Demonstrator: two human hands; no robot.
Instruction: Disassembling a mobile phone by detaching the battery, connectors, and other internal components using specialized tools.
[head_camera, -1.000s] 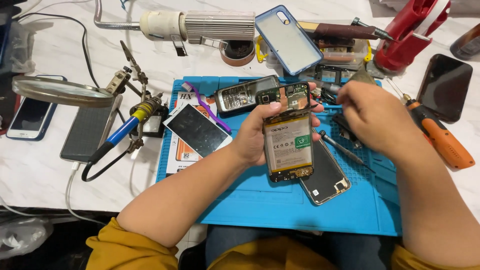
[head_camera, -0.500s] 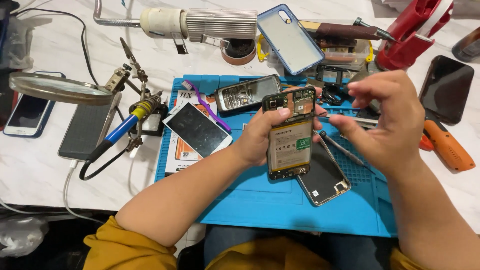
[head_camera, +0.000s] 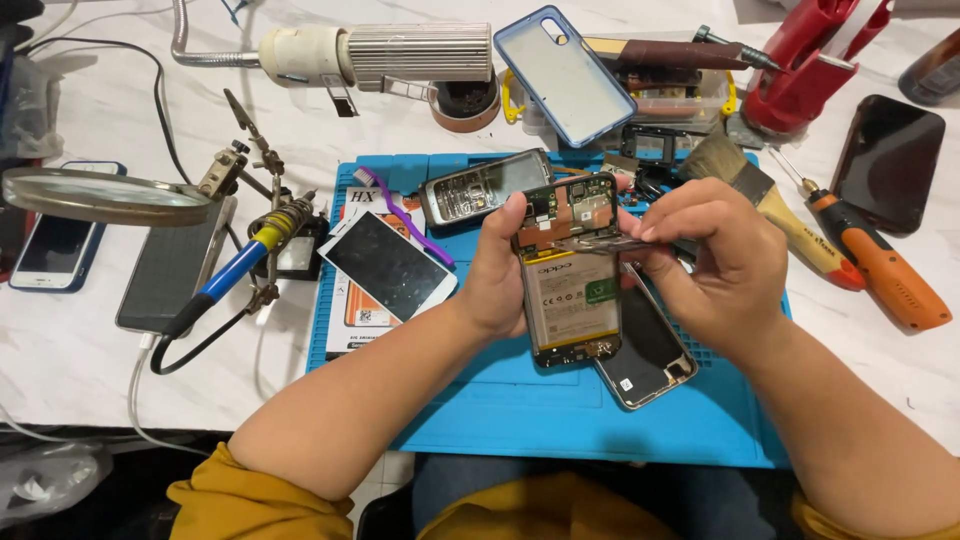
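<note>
My left hand (head_camera: 497, 275) holds an opened phone (head_camera: 570, 290) upright over the blue work mat (head_camera: 520, 420); its back is off, showing the battery and the circuit board at the top. My right hand (head_camera: 715, 265) grips thin metal tweezers (head_camera: 590, 243), whose tips lie across the board just above the battery. Under the phone, on the mat, rests a detached phone back cover (head_camera: 650, 355). An old keypad phone (head_camera: 480, 188) and a white-framed phone screen (head_camera: 388, 265) lie on the mat to the left.
A soldering iron (head_camera: 240, 262) in a stand, a magnifier (head_camera: 100, 195) and phones sit at left. Behind the mat: a hot-air nozzle (head_camera: 400, 52), a clear phone case (head_camera: 565, 75), a red tool (head_camera: 810, 60). At right: a brush (head_camera: 760, 195), an orange screwdriver (head_camera: 870, 262), a dark phone (head_camera: 888, 150).
My right hand came in from the tools at the back right and brought the tweezers onto the phone's board. My left hand kept hold of the phone, almost still.
</note>
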